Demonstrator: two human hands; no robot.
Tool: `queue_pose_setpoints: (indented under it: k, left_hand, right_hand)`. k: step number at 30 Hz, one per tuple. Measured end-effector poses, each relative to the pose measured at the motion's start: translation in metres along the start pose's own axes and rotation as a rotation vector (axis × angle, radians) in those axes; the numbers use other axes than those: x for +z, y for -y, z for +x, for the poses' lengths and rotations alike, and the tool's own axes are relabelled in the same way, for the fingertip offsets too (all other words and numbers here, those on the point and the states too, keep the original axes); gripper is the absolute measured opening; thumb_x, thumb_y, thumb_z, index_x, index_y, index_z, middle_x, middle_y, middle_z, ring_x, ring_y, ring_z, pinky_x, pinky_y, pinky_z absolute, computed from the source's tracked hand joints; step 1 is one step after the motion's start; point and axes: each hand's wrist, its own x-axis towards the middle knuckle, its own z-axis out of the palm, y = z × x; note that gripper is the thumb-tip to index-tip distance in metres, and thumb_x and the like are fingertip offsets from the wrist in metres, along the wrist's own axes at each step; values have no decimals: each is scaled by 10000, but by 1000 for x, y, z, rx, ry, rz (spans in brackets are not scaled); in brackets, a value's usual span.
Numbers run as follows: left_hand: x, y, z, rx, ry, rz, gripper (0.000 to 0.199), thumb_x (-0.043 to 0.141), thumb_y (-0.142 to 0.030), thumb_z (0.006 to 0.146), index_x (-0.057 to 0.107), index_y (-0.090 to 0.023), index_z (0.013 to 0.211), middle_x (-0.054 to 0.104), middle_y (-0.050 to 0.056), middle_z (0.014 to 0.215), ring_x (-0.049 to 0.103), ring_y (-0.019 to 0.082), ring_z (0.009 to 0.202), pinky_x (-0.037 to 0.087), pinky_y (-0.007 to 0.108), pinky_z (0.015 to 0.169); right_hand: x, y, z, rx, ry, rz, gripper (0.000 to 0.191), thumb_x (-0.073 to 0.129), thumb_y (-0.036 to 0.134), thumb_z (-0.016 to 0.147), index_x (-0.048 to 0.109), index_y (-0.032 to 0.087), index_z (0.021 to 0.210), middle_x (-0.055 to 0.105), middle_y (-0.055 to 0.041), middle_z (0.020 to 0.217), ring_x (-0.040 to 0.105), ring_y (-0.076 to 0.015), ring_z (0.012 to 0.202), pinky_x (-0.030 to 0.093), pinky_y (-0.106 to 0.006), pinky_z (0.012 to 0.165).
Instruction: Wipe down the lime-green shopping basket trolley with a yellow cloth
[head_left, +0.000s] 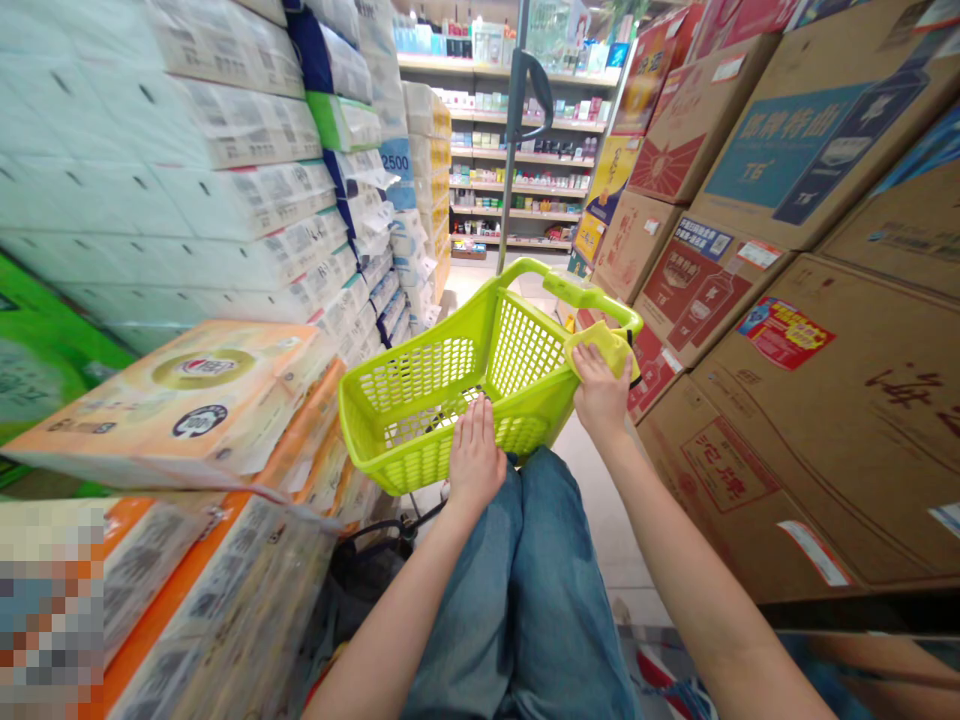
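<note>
Just past the person's knees, a lime-green plastic shopping basket (420,395) stands tilted, its mesh walls facing up toward the camera; its long axis runs slantwise from the near left corner up to the far right end, pointing away along the aisle. Under the left hand (476,460), flat and palm down, the near rim of the basket takes the fingers, which lie straight and pressed together; nothing is pinched there. At the far right of the basket, the right hand (600,395) has its fingers curled around a yellow-green fold of material (606,350), pinching it against the rim; whether it is cloth or a soft grip, I cannot tell. Beyond the right hand, a green basket handle (592,292) crosses the far end, and a grey metal pole (511,150) rises past it. Left of the left hand are stacked wrapped tissue packs (240,130); right of the right hand, printed cardboard cartons (757,300); far ahead of both hands, store shelves (517,150); below them, blue jeans (517,590).
</note>
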Motion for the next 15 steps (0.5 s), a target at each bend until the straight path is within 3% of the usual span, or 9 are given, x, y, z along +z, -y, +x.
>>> queue_pose_setpoints:
  k: [3,6,8,11,13,15]
  left_hand:
    - [0,-1,0,-3,-10,-9,861,515,-191,802,117,-56,1553,226,174,1621,204,278,1505,208,465,1219]
    - [0,0,0,-1,-2,2,843,507,-181,804,133,-55,1549,225,176,1620,206,282,1504,213,468,1216]
    - [0,1,0,-5,5,21,823,500,-175,806,157,-43,1542,244,180,1613,216,278,1502,208,455,1218]
    - [-1,3,-1,3,7,35,812,495,-167,809,166,-41,1541,250,178,1612,222,268,1500,209,443,1219]
    - [-2,4,-1,16,2,29,823,500,-168,811,152,-55,1548,240,169,1617,223,268,1500,214,447,1217]
    - [-3,4,-2,22,-2,23,829,504,-175,815,141,-62,1552,239,166,1618,229,269,1497,214,449,1217]
  right_hand:
    - [17,44,-20,-19,29,43,610,395,33,820,534,201,1390,575,-82,1419,464,-224,1377,-42,-570,1213]
    - [30,92,-46,-132,111,125,592,391,45,845,514,196,1404,562,-71,1433,444,-194,1391,-26,-520,1232]
    - [33,109,-57,-187,147,158,574,397,65,865,500,191,1415,536,-70,1458,422,-186,1407,-9,-501,1238]
    - [26,100,-56,-292,209,163,585,398,62,866,491,214,1423,535,-69,1458,435,-192,1399,-44,-526,1229]
    - [15,73,-45,-330,223,132,610,395,42,849,493,223,1423,548,-73,1446,456,-202,1383,-72,-548,1218]
    - [4,39,-29,-281,180,77,628,392,29,829,504,221,1416,556,-72,1439,467,-210,1375,-72,-553,1216]
